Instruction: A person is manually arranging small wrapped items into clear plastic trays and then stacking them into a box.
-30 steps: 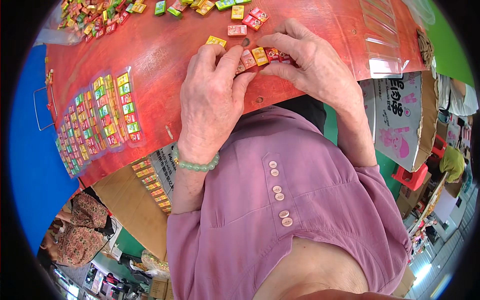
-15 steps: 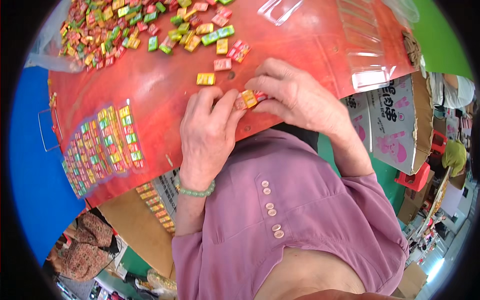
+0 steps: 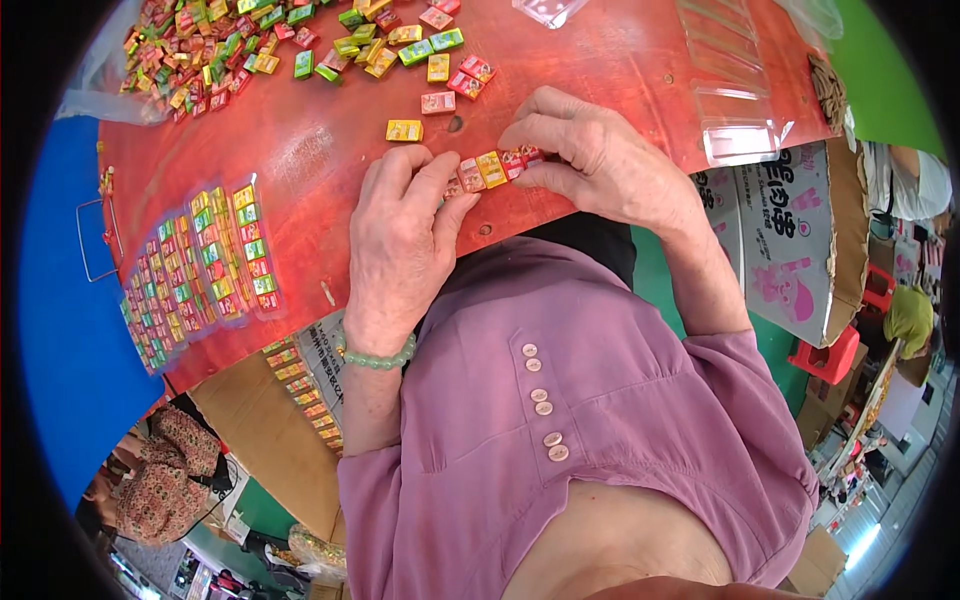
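Several small candy packets [image 3: 488,168], pink, yellow and red, sit in a short row near the red surface's [image 3: 620,60] front edge. I see my left hand [image 3: 400,240] and right hand [image 3: 590,160] pinching its ends, fingers curled, knuckles up.

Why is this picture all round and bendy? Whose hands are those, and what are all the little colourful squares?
The picture comes from a camera worn on a person's head, looking down, so you see their own arms and purple shirt. Its wide lens bends straight edges, which makes everything look round. The left hand, with a green bead bracelet, and the right hand meet at the edge of a red table. Together they pinch a short row of small packets, pink and yellow. More loose packets lie in a pile further away. On the left, filled clear trays hold packets in neat rows, and empty clear trays lie on the right.
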A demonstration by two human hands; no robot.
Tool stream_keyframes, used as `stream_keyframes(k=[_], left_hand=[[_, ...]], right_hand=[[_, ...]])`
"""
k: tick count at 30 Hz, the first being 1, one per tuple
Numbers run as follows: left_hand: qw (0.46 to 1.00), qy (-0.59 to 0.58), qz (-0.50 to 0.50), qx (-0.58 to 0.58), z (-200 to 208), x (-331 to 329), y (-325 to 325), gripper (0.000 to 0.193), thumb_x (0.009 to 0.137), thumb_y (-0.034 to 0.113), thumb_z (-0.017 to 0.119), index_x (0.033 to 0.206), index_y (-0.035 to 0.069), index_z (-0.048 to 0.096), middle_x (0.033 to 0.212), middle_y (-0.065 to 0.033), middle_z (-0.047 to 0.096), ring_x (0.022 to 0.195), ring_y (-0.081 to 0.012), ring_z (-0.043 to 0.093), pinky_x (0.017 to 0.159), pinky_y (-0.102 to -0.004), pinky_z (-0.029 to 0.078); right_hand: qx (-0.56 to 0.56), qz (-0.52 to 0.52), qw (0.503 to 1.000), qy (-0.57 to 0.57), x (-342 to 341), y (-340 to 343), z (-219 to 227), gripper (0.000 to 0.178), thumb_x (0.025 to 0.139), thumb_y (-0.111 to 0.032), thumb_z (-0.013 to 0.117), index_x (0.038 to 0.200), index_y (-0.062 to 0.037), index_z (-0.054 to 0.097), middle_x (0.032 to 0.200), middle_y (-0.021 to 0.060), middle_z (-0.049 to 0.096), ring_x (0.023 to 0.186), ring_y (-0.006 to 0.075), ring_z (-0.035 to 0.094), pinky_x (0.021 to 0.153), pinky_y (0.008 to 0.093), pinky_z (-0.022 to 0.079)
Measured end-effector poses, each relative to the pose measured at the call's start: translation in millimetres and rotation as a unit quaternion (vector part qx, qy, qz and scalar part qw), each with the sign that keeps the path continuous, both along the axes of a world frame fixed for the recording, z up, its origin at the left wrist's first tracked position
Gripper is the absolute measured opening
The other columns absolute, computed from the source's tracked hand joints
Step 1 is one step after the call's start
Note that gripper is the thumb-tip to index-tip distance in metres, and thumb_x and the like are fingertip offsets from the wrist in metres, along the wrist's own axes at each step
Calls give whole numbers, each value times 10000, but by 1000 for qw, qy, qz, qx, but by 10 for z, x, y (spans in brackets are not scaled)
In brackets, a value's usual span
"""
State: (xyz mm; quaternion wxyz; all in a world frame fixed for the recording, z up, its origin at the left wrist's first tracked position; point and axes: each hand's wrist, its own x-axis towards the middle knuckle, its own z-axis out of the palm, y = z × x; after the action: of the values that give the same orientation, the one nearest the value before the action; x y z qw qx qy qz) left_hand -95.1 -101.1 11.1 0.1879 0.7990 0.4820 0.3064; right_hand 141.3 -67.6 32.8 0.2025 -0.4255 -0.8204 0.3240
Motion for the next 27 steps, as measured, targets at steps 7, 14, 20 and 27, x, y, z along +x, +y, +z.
stream_keyframes(k=[7, 14, 20, 27], left_hand=[[1000, -4, 9, -4, -26, -12, -44, 410, 802, 72, 819, 1173, -25, 676, 1081, -147, 596, 993, -343, 611, 841, -442, 532], [1000, -24, 4, -5, -9, -93, -45, 462, 788, 71, 828, 1207, -32, 662, 1124, -169, 593, 1029, -357, 610, 872, -442, 534], [1000, -24, 11, -10, -21, -109, -41, 466, 785, 67, 826, 1207, -37, 659, 1132, -170, 594, 1035, -357, 610, 873, -444, 534], [998, -56, 3, 0, -57, -120, -19, 448, 784, 91, 846, 1179, -31, 674, 1111, -164, 609, 1001, -351, 627, 848, -432, 542]], right_hand=[[-26, -2, 1000, 11, 8, 23, 87, 294, 878, -76, 778, 1152, -22, 685, 1046, 108, 622, 915, 280, 668, 769, 379, 541], [109, -61, 992, 11, -96, 356, -7, 236, 897, -101, 765, 1117, -30, 717, 985, 112, 648, 863, 284, 679, 737, 396, 539], [154, -43, 987, 13, -328, 481, -27, 186, 911, -89, 738, 1087, -31, 716, 963, 132, 642, 874, 336, 672, 739, 415, 537], [187, -72, 979, -33, -353, 682, -70, 148, 929, -121, 721, 1035, -18, 703, 924, 147, 625, 865, 359, 656, 729, 442, 517]])
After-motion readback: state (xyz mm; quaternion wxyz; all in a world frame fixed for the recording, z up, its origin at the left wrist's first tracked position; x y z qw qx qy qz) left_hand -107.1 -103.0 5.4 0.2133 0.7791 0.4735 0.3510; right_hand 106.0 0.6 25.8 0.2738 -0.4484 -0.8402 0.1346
